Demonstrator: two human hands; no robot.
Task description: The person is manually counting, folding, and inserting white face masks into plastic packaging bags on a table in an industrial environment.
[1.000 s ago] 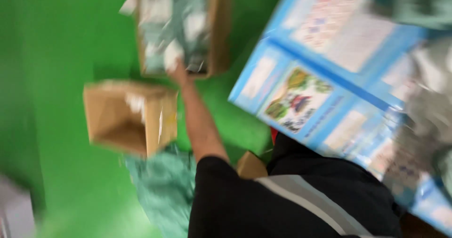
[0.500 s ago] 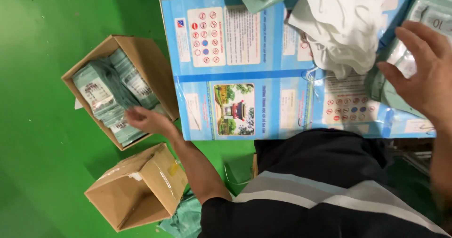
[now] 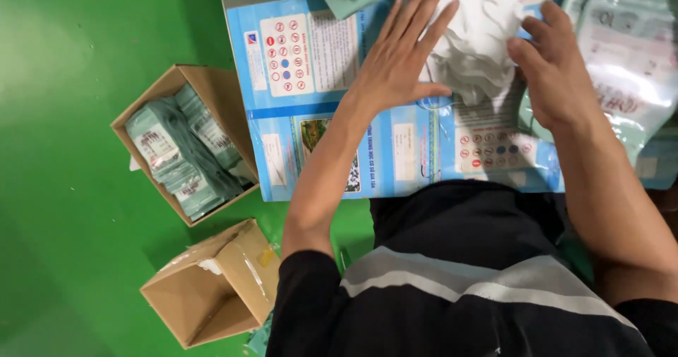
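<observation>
Both hands lie flat and open on the white pile of masks [image 3: 474, 43], my left hand [image 3: 402, 57] on its left edge, my right hand [image 3: 554, 74] on its right. That pile sits on the blue board [image 3: 311, 81]. Down on the green floor [image 3: 63, 187], a full box [image 3: 185, 141] touches the board's left edge. Near it an empty box [image 3: 212, 286] sits by bare floor.

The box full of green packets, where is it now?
In the head view, the box of green packets sits on the green floor, left of the blue board.

Green sealed packets [image 3: 185, 149] fill the open brown carton [image 3: 145, 106]; a translucent pouch [image 3: 621, 60] lies at the blue printed sheet's [image 3: 311, 117] right.
</observation>
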